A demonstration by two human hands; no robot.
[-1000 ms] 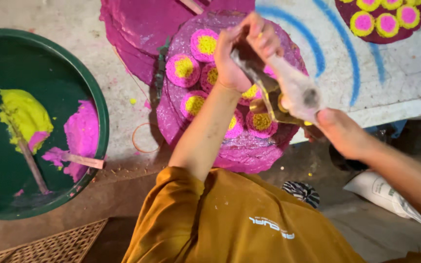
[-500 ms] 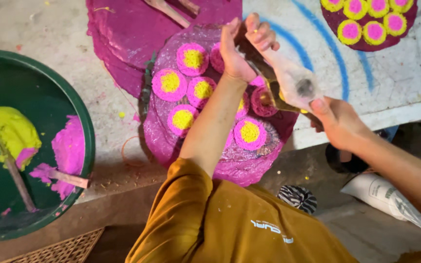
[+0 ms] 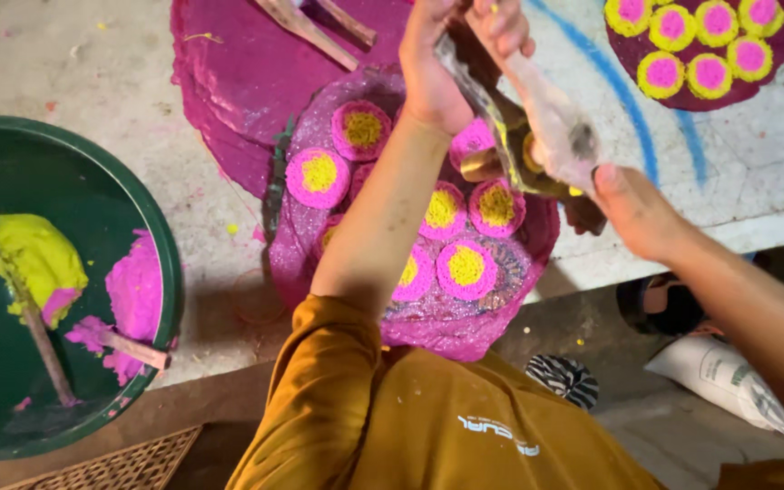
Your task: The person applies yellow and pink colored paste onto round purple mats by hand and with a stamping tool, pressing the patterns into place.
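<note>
Clearly both hands work 1 soft piping bag [image 3: 551,122] held over the magenta disc [image 3: 465,318]. The left hand [image 3: 451,68] has its fingers [image 3: 510,27] curled shut on the bag's upper end at 12 o'clock, lifting it so it slopes down; the right hand [image 3: 632,213] closes on the lower end at 3 o'clock, probably to steer it over a brass mould [image 3: 492,163]. Pink rounds with yellow centres [image 3: 465,266] sit in a ring on the disc. At 9 o'clock on the surface [image 3: 74,63], a green basin [image 3: 170,263] keeps yellow paste [image 3: 38,259] and pink paste [image 3: 133,295] within reach, sticks [image 3: 47,354] resting in them.
</note>
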